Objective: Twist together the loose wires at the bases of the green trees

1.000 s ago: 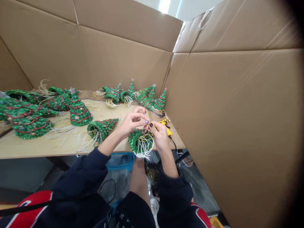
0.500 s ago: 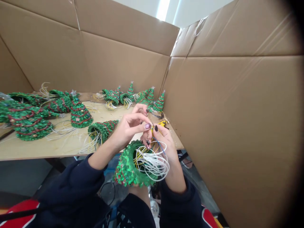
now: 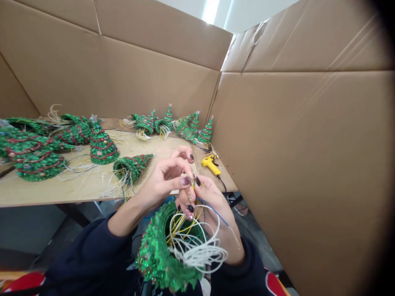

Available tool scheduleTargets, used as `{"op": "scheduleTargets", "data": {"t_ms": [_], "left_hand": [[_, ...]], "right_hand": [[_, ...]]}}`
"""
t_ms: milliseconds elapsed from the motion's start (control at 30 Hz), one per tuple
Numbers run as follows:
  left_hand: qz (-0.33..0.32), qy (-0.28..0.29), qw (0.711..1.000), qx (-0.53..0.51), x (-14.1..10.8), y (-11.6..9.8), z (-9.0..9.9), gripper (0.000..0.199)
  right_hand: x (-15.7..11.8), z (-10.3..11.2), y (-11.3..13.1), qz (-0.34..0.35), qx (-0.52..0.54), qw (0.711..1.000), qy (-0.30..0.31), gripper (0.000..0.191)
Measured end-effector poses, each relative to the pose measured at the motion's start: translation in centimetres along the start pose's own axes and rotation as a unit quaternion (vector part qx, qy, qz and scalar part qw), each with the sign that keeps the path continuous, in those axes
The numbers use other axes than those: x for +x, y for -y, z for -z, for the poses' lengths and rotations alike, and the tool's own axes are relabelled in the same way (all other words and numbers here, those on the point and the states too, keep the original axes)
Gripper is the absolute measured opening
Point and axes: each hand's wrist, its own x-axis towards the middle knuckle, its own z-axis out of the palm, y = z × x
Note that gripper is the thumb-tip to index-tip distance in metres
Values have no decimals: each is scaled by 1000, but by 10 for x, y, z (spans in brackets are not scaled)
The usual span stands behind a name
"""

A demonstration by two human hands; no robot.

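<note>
Green sequin tree (image 3: pixel 160 261) sits at the bottom centre of the frame, tilted so that its hollow base faces the camera. Inside the hollow cone is a bunch of wires (image 3: pixel 193 246), white loops and yellow strands, and one blue strand runs up across the right hand (image 3: pixel 217 222). The left hand (image 3: pixel 163 181) and the right hand meet just above the opening, their fingertips pinched together on a small yellow wire end (image 3: pixel 193 183), though the fingers hide most of it. Just beyond the right hand, a yellow glue gun (image 3: pixel 210 164) with a black cord lies on the wooden table (image 3: pixel 77 193). Nearest the left hand, one tree (image 3: pixel 131 166) lies on its side, wires trailing from its base. Left of it stands one upright tree (image 3: pixel 101 146). Roughly a dozen more trees crowd the table's far edge and left end, overlapping too much for an exact count. Cardboard walls (image 3: pixel 308 164) surround the table at the back and right.
</note>
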Motion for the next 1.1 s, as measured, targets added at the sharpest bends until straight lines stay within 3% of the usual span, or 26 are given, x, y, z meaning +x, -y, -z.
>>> {"op": "scheduleTargets", "data": {"t_ms": [233, 400, 500, 600, 733, 800, 967, 1100], "left_hand": [[-45, 49, 997, 45, 1, -4, 5, 24], [-49, 127, 986, 97, 10, -12, 6, 38], [-58, 177, 979, 84, 13, -14, 5, 39], [-34, 190, 977, 95, 10, -15, 12, 34], [-5, 104, 985, 134, -10, -17, 27, 41], [5, 50, 981, 187, -24, -20, 28, 35], [55, -28, 947, 315, -56, -27, 12, 8], [56, -73, 936, 340, -64, -24, 4, 4]], "right_hand": [[-5, 0, -5, -48, 15, 996, 73, 36], [-11, 2, -12, -83, 61, 986, 132, 37], [-14, 1, -14, -95, 89, 982, 137, 34], [-17, 0, -12, -74, 62, 990, 98, 34], [-24, -1, -10, -28, -52, 998, -16, 36], [-27, -1, -11, -3, -127, 990, -63, 36], [-33, 0, -21, 78, -312, 936, -141, 35], [-33, 3, -29, 108, -388, 902, -158, 35]]}}
